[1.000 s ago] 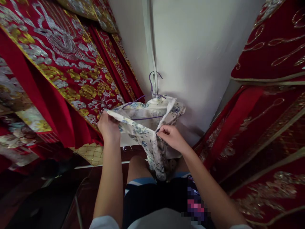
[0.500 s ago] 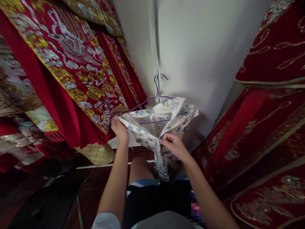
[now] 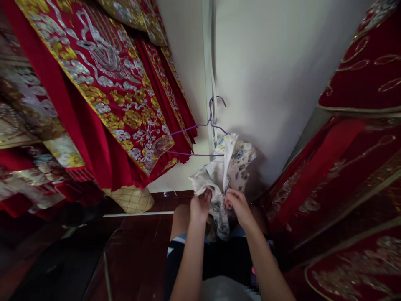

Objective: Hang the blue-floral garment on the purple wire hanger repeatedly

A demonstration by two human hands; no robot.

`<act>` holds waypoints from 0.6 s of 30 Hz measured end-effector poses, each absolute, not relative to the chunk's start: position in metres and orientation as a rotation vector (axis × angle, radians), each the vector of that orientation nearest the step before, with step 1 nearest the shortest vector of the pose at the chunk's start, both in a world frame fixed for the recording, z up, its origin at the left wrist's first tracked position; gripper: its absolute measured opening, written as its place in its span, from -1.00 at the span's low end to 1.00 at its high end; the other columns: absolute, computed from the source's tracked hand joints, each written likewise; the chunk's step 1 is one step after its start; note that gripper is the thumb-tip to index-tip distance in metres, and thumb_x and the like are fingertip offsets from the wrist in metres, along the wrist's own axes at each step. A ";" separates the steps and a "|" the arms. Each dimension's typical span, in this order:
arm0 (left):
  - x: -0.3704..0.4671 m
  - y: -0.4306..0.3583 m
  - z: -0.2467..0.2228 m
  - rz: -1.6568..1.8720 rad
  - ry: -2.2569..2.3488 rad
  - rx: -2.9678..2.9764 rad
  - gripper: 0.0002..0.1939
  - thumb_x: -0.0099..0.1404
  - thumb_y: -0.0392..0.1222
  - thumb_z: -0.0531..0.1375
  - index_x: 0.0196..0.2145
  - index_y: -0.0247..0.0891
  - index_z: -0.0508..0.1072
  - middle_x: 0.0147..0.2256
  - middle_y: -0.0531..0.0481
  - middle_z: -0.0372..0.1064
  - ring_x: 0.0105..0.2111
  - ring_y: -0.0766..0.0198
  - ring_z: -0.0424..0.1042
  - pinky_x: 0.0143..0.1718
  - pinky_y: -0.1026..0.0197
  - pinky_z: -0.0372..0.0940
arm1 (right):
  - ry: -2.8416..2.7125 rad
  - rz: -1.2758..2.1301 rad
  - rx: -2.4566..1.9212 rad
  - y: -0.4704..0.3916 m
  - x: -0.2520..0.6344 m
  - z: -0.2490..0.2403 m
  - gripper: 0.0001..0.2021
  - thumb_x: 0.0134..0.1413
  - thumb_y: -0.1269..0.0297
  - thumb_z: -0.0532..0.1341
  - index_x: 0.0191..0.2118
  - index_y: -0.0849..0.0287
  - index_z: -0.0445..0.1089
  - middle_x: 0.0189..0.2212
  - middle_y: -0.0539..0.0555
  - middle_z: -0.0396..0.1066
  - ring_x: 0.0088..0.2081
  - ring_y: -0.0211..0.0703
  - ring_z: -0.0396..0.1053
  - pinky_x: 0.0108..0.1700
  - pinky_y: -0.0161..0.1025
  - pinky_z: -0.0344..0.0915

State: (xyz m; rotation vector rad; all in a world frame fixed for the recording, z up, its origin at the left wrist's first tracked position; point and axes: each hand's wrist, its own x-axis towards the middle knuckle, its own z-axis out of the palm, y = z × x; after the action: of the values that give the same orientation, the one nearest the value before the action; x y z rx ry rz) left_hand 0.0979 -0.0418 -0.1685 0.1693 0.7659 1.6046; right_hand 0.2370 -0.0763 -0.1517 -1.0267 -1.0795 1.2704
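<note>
At ten o'clock hangs red fabric embroidered in gold and silver [image 3: 131, 117]. The left hand [image 3: 201, 205], at six, grips the white floral-print cloth garment [image 3: 239, 161], whose far side stays on the purple wire hanger [image 3: 210, 122]; the right hand [image 3: 234, 200], at five, pinches its edge.

To one side hangs a red embroidered cloth [image 3: 109, 83] with gold and silver flowers; opposite it, more red drapery [image 3: 351, 159]. Between them stands a pale wall [image 3: 260, 54], above dark red floor tiles [image 3: 140, 238].
</note>
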 end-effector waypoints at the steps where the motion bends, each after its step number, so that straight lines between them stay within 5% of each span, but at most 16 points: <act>1: 0.108 -0.048 -0.170 1.570 0.769 0.166 -0.94 0.17 -0.37 0.19 -0.44 -0.34 0.47 -0.41 -0.13 0.47 -0.35 0.18 0.53 -0.13 0.11 0.39 | -1.164 1.287 -1.061 -0.077 0.241 -0.152 -0.78 -0.16 0.20 0.15 -0.68 0.12 0.17 -0.75 -0.12 0.09 -0.65 -0.34 0.04 -0.56 -0.35 -0.05; 6: 0.127 -0.070 -0.148 1.574 0.648 0.487 -0.82 0.06 -0.20 0.38 -0.45 -0.32 0.47 -0.36 -0.04 0.46 -0.31 0.24 0.47 -0.13 0.20 0.34 | -1.330 0.978 -1.177 -0.081 0.256 -0.145 -0.90 -0.15 0.26 0.19 -0.48 0.16 0.36 -0.56 -0.02 0.34 -0.46 -0.19 0.29 -0.38 -0.28 0.20; 10: 0.125 -0.093 -0.121 1.478 0.613 0.964 -0.74 0.22 -0.04 0.32 -0.43 -0.31 0.47 -0.43 0.03 0.34 -0.37 0.32 0.33 -0.25 0.30 0.24 | -1.377 0.827 -0.992 -0.089 0.259 -0.133 -0.65 -0.18 0.38 0.21 -0.15 0.15 0.40 -0.22 0.06 0.46 -0.16 -0.08 0.39 -0.10 -0.21 0.30; 15: 0.118 -0.111 -0.102 1.386 0.715 1.522 -0.77 0.40 -0.09 0.18 -0.33 -0.28 0.52 -0.37 -0.03 0.37 -0.30 0.25 0.36 -0.18 0.25 0.24 | -1.606 1.223 -0.947 -0.103 0.256 -0.126 -0.91 -0.10 0.40 0.21 -0.38 0.20 0.43 -0.47 -0.03 0.40 -0.42 -0.21 0.31 -0.36 -0.30 0.25; 18: 0.113 -0.111 -0.098 1.430 0.751 1.657 -0.79 0.41 -0.09 0.17 -0.20 -0.22 0.56 -0.17 -0.09 0.40 -0.08 0.17 0.38 0.03 0.19 0.22 | -1.532 1.271 -0.918 -0.110 0.249 -0.124 -0.90 -0.05 0.33 0.27 -0.34 0.20 0.45 -0.44 -0.01 0.43 -0.39 -0.19 0.34 -0.34 -0.28 0.29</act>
State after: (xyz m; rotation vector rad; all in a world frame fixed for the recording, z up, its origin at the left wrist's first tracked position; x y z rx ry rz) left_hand 0.1133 -0.1106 -0.0978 1.6567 0.7510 1.4304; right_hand 0.2495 -0.1099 -0.1245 -0.9182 -1.5323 1.2711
